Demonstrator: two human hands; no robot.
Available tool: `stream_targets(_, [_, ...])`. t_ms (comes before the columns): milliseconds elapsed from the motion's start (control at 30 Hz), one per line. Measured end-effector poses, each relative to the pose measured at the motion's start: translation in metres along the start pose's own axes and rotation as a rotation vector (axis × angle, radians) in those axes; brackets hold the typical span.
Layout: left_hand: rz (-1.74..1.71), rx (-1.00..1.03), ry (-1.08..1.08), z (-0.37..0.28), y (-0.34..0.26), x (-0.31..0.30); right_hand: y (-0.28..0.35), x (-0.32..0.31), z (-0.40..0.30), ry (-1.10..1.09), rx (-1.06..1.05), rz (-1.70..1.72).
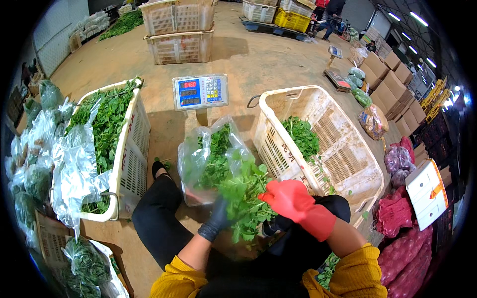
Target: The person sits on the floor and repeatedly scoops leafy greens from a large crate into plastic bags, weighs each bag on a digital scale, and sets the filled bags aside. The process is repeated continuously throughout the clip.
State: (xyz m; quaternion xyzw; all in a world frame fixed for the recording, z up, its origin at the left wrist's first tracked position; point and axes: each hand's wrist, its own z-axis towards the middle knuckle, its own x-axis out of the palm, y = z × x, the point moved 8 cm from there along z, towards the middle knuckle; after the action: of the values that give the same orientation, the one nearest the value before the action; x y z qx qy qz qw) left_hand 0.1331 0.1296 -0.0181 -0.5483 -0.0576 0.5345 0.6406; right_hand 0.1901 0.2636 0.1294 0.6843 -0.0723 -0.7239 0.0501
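My left hand (220, 216), in a black glove, is at the lower left of a bunch of leafy greens (244, 197); leaves and blur hide its fingers. My right hand (292, 201), in a red rubber glove, has its fingers closed on the stems at the bunch's right side. Just beyond, an open clear plastic bag (195, 160) with more greens (218, 160) inside stands on a weighing scale, whose display panel (201, 92) is lit. To the right, a large white plastic crate (270, 138) holds a small heap of greens (301, 138).
A crate (136, 149) full of greens, with plastic bags (76, 171) over its edge, stands left beside filled bags (37, 178). Stacked crates (179, 44) stand ahead. Red net sacks (406, 257) and cardboard boxes (389, 89) lie right. A person (331, 18) is far off.
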Motion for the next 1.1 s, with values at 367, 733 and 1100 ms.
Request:
stream_targets(367, [-0.424,-0.123,0.087,0.009,0.015,0.017,-0.019,-0.035,-0.046,0.696,0.254,0.613])
stream_targets(733, [-0.811,-0.253,0.227,-0.024,0.075,0.05,-0.023,-0.026,-0.019,0.26,0.299,0.69])
stream_targets(1100, [-0.35,-0.13,0.05,-0.012,0.039,0.027,0.027,-0.053,-0.013,0.201,0.113,0.109])
